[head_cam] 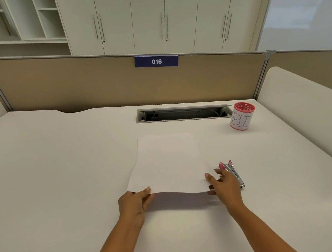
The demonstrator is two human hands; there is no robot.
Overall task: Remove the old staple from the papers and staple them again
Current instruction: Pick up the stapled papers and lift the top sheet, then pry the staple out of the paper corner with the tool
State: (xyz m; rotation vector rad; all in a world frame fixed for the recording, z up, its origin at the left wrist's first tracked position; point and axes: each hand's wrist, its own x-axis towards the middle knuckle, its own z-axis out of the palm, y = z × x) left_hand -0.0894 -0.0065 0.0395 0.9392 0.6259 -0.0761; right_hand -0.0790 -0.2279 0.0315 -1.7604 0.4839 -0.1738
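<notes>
A: Holding the papers [165, 163] by the near edge, are you? Where are they sitting?

B: They are lying mid-desk [60, 159], with the far edge resting down and the near edge lifting off the surface. Your left hand [136, 202] is pinching the seven o'clock corner, thumb on top.

A: And the right hand [225, 183]?

B: It is sitting at the five o'clock corner, thumb lying on the sheet and fingers spreading. I cannot tell whether it is really gripping. The stapler [232, 171] is lying just behind it, at four o'clock of the papers.

A: How are the sheets going to handle?

B: Light and floppy, I am guessing, since the edge is sagging between your hands. You are wanting a pinch close to the stapled corner, so nothing is tearing or sliding. A faint mark beside your left thumb may be the staple, but it is too small to tell.

A: The cup [242, 116]?

B: Standing at one o'clock, well apart.
</notes>
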